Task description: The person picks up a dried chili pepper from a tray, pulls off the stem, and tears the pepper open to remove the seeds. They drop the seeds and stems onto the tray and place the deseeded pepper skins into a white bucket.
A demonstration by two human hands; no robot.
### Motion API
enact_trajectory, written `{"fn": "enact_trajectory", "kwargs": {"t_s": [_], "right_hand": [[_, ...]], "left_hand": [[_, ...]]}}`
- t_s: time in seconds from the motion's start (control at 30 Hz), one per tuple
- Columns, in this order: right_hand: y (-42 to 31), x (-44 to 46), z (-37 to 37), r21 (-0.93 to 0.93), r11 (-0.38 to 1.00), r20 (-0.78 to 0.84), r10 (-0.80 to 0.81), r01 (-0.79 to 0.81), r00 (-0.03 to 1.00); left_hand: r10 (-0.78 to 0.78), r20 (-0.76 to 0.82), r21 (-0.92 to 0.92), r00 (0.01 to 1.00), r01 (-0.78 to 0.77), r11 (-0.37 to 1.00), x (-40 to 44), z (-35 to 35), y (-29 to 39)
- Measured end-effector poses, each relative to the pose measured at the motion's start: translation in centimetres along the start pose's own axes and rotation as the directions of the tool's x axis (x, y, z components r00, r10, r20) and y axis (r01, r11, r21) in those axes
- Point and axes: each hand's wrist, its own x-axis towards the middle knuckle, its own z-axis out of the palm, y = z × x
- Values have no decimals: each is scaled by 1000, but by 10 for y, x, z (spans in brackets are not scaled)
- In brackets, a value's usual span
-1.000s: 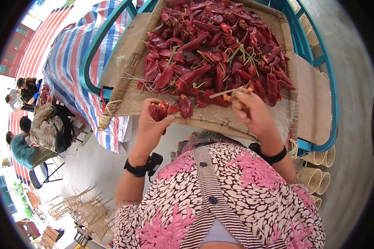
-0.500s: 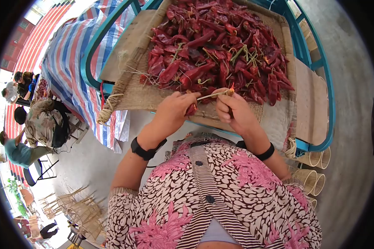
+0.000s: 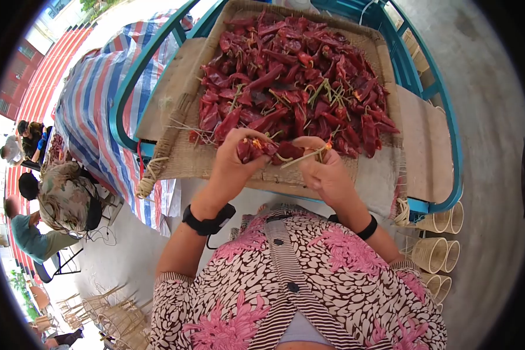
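A heap of dried red chili peppers (image 3: 291, 87) lies on a woven tray (image 3: 192, 166) in front of me. My left hand (image 3: 230, 166) is closed around a torn red chili pepper (image 3: 251, 150), whose orange inside shows. My right hand (image 3: 328, 178) pinches a pale chili stem (image 3: 300, 157) with an orange seedy bit at its end. Another red pepper piece (image 3: 289, 150) sits between the two hands; which hand holds it, I cannot tell. Both hands are over the tray's near edge.
A teal metal frame (image 3: 118, 108) carries the tray, with a flat board (image 3: 426, 149) at its right. Striped sheeting (image 3: 102, 87) covers something at left. Several people sit farther left, one in a camouflage top (image 3: 67, 195). Woven baskets (image 3: 430, 255) stand at lower right.
My left hand has turned so its chili's orange inside shows. A red pepper piece now appears between the hands, and the pale stem tilts differently. The tray sits slightly lower and further left in view.
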Motion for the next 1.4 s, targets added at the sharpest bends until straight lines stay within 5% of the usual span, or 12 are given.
{"fn": "enact_trajectory", "kwargs": {"t_s": [0.1,0.33,0.43,0.53,0.73,0.83,0.9,0.97,1.17,1.27,1.37,1.4], "right_hand": [[-5,6,13,-361,927,-26,-116,99,993],[-1,15,18,-540,782,-65,-407,311,911],[-10,17,13,-824,335,159,-637,456,754],[-12,18,5,-874,217,202,-652,435,731],[-13,20,4,-844,81,335,-692,530,640],[-8,26,9,-837,312,129,-687,450,715],[-8,20,9,-494,824,-126,-385,278,914],[-15,16,15,9,999,-175,-39,41,984],[-15,14,6,669,665,153,313,-331,937],[-7,14,6,789,518,140,372,-330,918],[-2,15,7,795,508,157,356,-331,921],[-5,13,10,726,635,62,324,-266,944]], "left_hand": [[-107,29,-112,994,109,988,2,10,11],[-382,63,-393,922,374,840,-2,15,40],[-344,98,-383,934,354,853,-2,19,34],[-342,129,-385,931,364,848,3,25,37],[-387,171,-531,906,416,739,4,31,30],[-382,147,-606,913,388,695,5,37,37],[-369,141,-612,919,374,697,8,38,34],[-329,168,-600,929,362,714,10,35,33],[-242,340,-669,909,414,617,11,26,14],[-224,322,-708,920,391,588,9,28,11],[-187,323,-701,928,367,612,7,27,4],[-170,327,-693,930,358,625,8,26,5]]}}
